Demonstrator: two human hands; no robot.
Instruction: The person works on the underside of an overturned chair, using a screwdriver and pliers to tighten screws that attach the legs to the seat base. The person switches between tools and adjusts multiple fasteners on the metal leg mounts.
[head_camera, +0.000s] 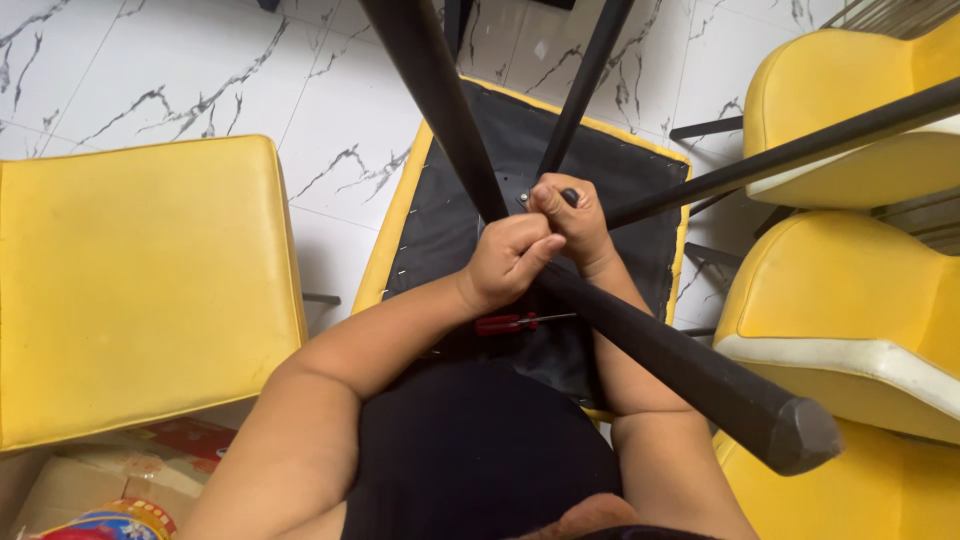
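An upturned chair seat (640, 180), black underneath with yellow edging, lies before me with black metal legs (440, 100) pointing up. My left hand (508, 258) and my right hand (572, 222) are clenched together where the legs meet the seat. The right hand grips a small dark tool handle (569, 197); the left hand presses against the right, and whether it holds anything is hidden. A red-handled screwdriver (508, 323) lies on the seat's underside just below my hands. One thick black leg (700, 375) runs toward me at the lower right.
A yellow cushioned seat (140, 290) stands at the left, and yellow moulded chairs (850, 310) are stacked at the right. A cardboard box with colourful items (110, 490) sits at the lower left. White marble-patterned tile floor (200, 80) lies behind.
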